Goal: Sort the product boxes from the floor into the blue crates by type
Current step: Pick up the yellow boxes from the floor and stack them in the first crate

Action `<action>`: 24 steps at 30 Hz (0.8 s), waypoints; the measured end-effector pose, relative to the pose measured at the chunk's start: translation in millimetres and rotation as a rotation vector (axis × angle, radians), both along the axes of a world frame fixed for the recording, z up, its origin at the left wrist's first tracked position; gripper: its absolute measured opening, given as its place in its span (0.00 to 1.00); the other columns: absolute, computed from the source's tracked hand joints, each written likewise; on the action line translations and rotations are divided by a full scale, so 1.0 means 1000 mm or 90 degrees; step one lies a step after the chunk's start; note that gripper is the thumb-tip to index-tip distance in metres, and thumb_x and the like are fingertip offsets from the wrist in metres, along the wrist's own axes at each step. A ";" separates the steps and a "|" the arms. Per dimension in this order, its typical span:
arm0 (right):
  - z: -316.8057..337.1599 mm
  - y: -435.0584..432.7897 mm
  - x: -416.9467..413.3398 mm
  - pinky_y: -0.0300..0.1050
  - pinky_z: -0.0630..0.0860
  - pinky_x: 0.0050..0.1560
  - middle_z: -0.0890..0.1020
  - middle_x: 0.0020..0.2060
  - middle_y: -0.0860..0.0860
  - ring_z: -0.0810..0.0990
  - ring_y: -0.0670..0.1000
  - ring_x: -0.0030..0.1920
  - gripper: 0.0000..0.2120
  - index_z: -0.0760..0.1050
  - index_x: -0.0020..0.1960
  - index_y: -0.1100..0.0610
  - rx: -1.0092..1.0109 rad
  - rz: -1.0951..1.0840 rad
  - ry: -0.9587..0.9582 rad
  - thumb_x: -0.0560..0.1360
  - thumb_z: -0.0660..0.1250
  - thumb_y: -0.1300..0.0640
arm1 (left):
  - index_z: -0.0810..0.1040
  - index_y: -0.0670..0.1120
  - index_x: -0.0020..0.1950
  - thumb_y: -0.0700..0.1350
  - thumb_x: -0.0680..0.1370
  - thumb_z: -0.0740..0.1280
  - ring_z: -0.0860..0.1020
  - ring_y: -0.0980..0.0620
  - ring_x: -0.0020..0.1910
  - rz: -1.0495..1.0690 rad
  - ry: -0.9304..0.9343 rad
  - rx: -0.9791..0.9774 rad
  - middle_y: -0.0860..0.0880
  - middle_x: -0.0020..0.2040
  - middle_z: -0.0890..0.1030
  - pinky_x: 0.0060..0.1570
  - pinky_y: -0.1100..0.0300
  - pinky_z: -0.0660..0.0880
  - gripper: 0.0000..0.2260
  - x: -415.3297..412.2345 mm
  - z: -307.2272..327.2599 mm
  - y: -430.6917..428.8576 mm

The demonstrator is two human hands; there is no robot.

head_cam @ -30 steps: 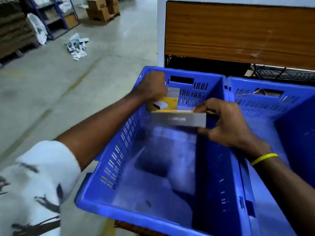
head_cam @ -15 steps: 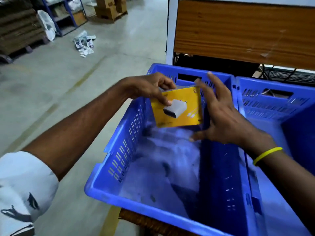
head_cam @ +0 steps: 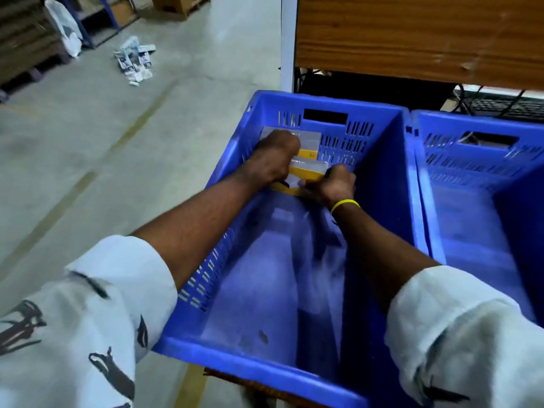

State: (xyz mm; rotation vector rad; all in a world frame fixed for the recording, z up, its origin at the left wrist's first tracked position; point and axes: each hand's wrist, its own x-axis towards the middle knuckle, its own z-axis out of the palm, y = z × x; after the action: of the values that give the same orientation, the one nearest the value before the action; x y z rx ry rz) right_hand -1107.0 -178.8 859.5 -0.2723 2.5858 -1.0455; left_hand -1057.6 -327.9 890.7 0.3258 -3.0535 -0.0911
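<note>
The left hand [head_cam: 275, 160] shows only its back, the fingers curled down tight over the left end of a yellow box [head_cam: 309, 172], their tips hidden beneath the knuckles; the right hand [head_cam: 332, 184], with a yellow wristband [head_cam: 345, 205] at the wrist, is curled round the right end of the same box, and no gap shows between fingers and card; the box hangs tilted between the two hands, low inside the left crate [head_cam: 379, 136] and near its far wall; just behind it a second box [head_cam: 309, 141], grey and yellow alike, stands upright against that far wall toward the left corner, partly covered by the left knuckles; whether the two boxes touch I cannot tell; the left forearm crosses above the crate's slotted left wall, the right forearm comes in over the near rim, and blue crate floor shows between them back to that rim; the right crate [head_cam: 471, 172] stands rim to rim beside the left one; a wooden panel [head_cam: 412, 39] rises behind both crates, a dark gap under its lower edge; well apart, across the concrete floor [head_cam: 88, 142], a pile of boxes [head_cam: 134, 58] lies near a blue rack [head_cam: 100, 28].
</note>
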 end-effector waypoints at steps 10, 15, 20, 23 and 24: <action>-0.017 -0.029 -0.010 0.49 0.73 0.44 0.81 0.48 0.61 0.80 0.60 0.50 0.26 0.73 0.41 0.56 -0.036 -0.055 0.007 0.60 0.81 0.40 | 0.64 0.37 0.73 0.33 0.78 0.63 0.59 0.36 0.75 0.134 0.081 0.019 0.38 0.79 0.55 0.72 0.44 0.62 0.24 0.003 -0.042 0.004; -0.024 -0.038 -0.013 0.49 0.75 0.49 0.81 0.53 0.62 0.80 0.63 0.55 0.28 0.78 0.53 0.60 -0.020 -0.025 0.000 0.64 0.79 0.41 | 0.52 0.47 0.81 0.40 0.75 0.68 0.51 0.40 0.80 0.101 0.184 0.101 0.39 0.81 0.50 0.77 0.44 0.53 0.39 0.004 -0.056 0.001; -0.024 -0.041 -0.020 0.49 0.76 0.53 0.80 0.56 0.62 0.79 0.63 0.57 0.27 0.78 0.57 0.60 0.014 0.020 0.009 0.67 0.76 0.42 | 0.52 0.44 0.81 0.47 0.77 0.69 0.54 0.41 0.79 0.090 0.051 -0.038 0.40 0.80 0.55 0.78 0.48 0.48 0.37 -0.014 -0.055 -0.007; -0.014 -0.038 -0.023 0.48 0.76 0.55 0.80 0.59 0.60 0.79 0.60 0.59 0.29 0.76 0.62 0.60 0.076 0.090 -0.010 0.67 0.78 0.47 | 0.54 0.42 0.80 0.46 0.78 0.67 0.57 0.40 0.78 0.088 0.042 -0.067 0.40 0.79 0.59 0.78 0.47 0.52 0.35 -0.013 -0.060 -0.007; -0.005 -0.035 -0.025 0.46 0.76 0.53 0.81 0.57 0.59 0.81 0.57 0.57 0.29 0.77 0.61 0.60 0.123 0.152 -0.014 0.66 0.79 0.48 | 0.55 0.42 0.80 0.46 0.77 0.67 0.58 0.40 0.78 0.082 0.034 -0.077 0.40 0.79 0.60 0.77 0.47 0.53 0.35 -0.014 -0.058 -0.007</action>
State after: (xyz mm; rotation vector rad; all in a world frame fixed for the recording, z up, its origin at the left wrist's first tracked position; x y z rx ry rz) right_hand -1131.5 -214.0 854.2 -0.5017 2.5339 -0.7064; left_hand -1071.1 -334.8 833.1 0.5023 -2.9593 0.0907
